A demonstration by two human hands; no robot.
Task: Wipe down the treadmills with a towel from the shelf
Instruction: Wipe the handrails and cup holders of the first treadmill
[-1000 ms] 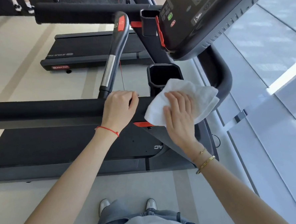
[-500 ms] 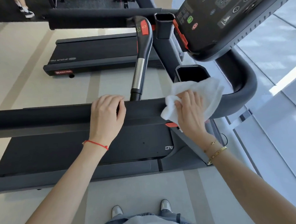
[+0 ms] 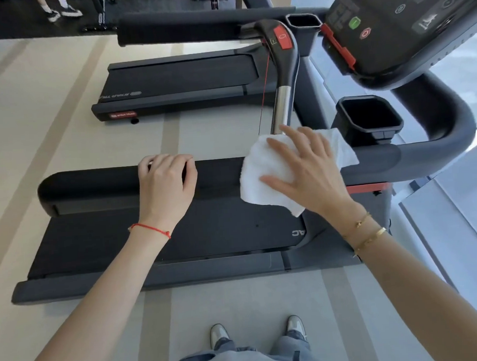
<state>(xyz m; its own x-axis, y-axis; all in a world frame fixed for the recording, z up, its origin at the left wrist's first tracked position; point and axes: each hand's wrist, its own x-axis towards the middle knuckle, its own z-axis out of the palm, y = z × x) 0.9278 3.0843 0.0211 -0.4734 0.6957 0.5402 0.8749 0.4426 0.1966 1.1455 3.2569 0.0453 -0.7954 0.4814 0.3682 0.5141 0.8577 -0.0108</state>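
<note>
Subject: near treadmill [image 3: 157, 241], side handrail [image 3: 106, 185], viewed from above by the person standing beside it.

Towel: a white towel [image 3: 262, 176] lies draped over the padded handrail close to where the rail bends toward the console [image 3: 406, 25]. It covers the top of the rail and hangs down the near face. The cup holder [image 3: 369, 116] sits just beyond it.

Right hand [image 3: 312, 175]: laid flat on the towel, fingers [image 3: 299, 137] spread apart and pressing it to the rail, not closed around it. Two gold bracelets sit at the wrist.

Left hand [image 3: 166, 184]: on the same rail, well to the left of the towel, fingers curled over the far edge in a loose steadying hold. It carries no cloth. A red cord is at the wrist.

Governing relation: the rail's long axis runs left to right across the view. The towel sits toward its right end, and the uncovered length extends leftward, past the left hand, to the rounded end cap. The right hand is the one on the towel and best placed to drive it.

Assessment: a leftward stroke along the axis would meet the left hand, which would need to lift clear. A second treadmill [image 3: 178, 83] beyond appears not yet attended
</note>
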